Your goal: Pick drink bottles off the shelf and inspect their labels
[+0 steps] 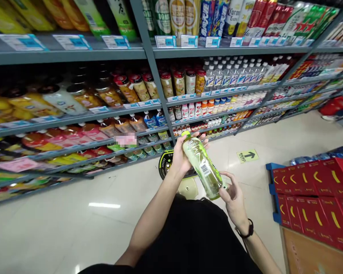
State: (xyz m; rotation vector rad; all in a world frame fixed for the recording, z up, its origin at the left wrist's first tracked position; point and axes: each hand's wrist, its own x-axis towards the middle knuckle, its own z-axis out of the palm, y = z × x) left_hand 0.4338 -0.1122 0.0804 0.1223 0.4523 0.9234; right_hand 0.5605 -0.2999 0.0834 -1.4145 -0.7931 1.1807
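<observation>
Right in the middle of the aisle, the left hand [183, 158] has a firm closed grip on a plastic bottle of pale green drink [202, 167], wrapped round its upper part, with the yellow-green cap [185, 133] tipped to the far left and the base angled toward the near right. The barcode [205, 170] is turned up into view! The right hand [234, 199] comes in low, its curled fingers [224, 183] right at the bottle's lower end, though whether they're bearing any weight, I can't tell. A black wristband [247, 229] sits on that wrist. Beyond the hands, a round black-and-yellow object [164, 164] lies on the glossy floor [74, 224], with a yellow arrow sign [247, 155] stuck down to the right. Packed gray store shelves [74, 118] run along the left and far side, lined with bottled drinks, while red cartons [311, 198] are stacked on a blue pallet [271, 166] at the right.
</observation>
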